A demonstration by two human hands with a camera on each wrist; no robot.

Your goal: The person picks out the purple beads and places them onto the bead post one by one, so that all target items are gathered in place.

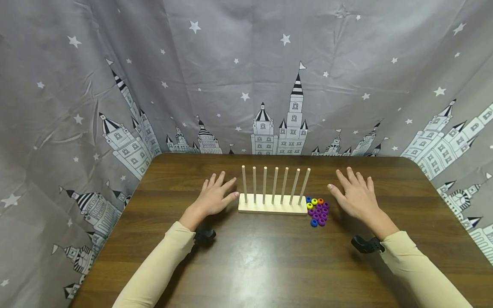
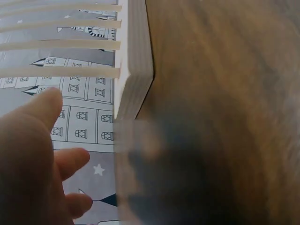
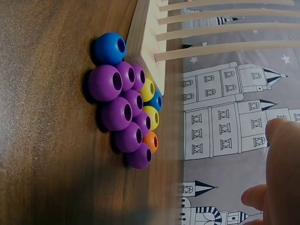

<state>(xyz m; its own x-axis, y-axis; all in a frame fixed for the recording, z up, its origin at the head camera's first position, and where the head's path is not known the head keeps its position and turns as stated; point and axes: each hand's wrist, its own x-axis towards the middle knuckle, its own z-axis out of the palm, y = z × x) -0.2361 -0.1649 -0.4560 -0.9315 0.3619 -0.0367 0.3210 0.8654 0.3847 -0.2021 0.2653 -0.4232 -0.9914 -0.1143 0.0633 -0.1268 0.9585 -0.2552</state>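
Brown table, far edge beyond pegged rack, beads alongside, left grip and right grip wide, well apart

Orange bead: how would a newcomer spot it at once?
On the brown table stands a pale seven-peg rack. Just past its right end lies a bead cluster. At the cluster's far edge, beside a yellow bead, sits the orange bead, the only one of that colour.
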